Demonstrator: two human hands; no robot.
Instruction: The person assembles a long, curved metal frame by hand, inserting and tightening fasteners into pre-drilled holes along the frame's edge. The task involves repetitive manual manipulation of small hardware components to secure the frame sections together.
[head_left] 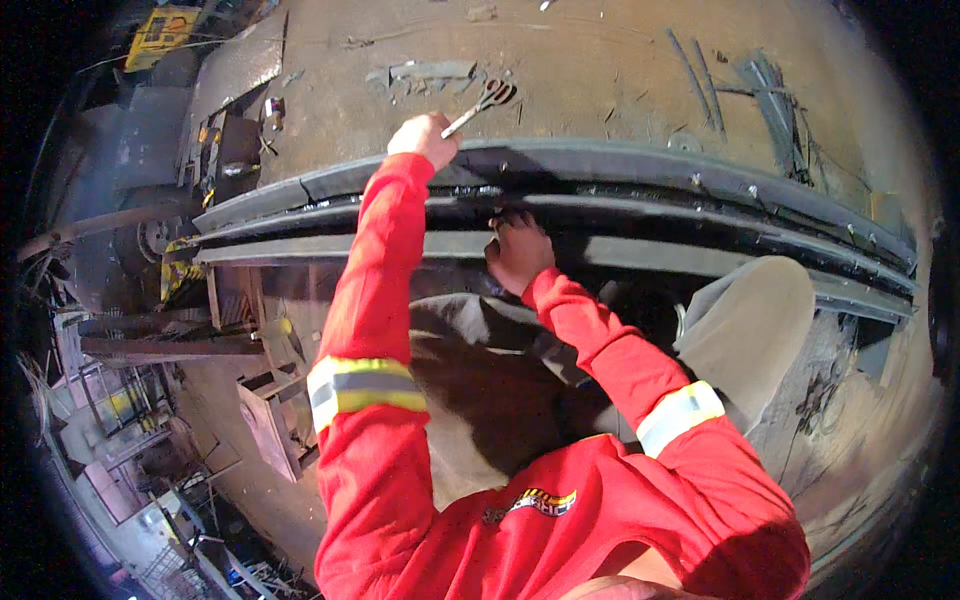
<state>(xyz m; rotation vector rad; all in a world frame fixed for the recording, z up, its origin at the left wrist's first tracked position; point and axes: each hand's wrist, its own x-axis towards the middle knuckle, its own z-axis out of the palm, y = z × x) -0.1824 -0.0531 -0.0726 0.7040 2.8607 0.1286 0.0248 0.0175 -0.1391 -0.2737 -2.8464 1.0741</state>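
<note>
My left hand (425, 139) is closed around the blade end of a pair of scissors (492, 97), whose looped handles point away to the far right. That hand is at the far edge of a long dark beam (620, 160) with a channel along it. Nearer to me, my right hand (521, 254) reaches over the beam's near rail (620, 250). Its fingers are curled down by the dark channel, and shadow hides what they grip, if anything. Both arms wear red sleeves with reflective bands.
Long dark strips (770, 110) lie on the floor at the far right. Grey scraps (430, 72) are scattered beyond the beam. At left are a wheel (150, 240), a wooden box (268, 410) and metal frames. My knee (765, 320) is close to the beam's near side.
</note>
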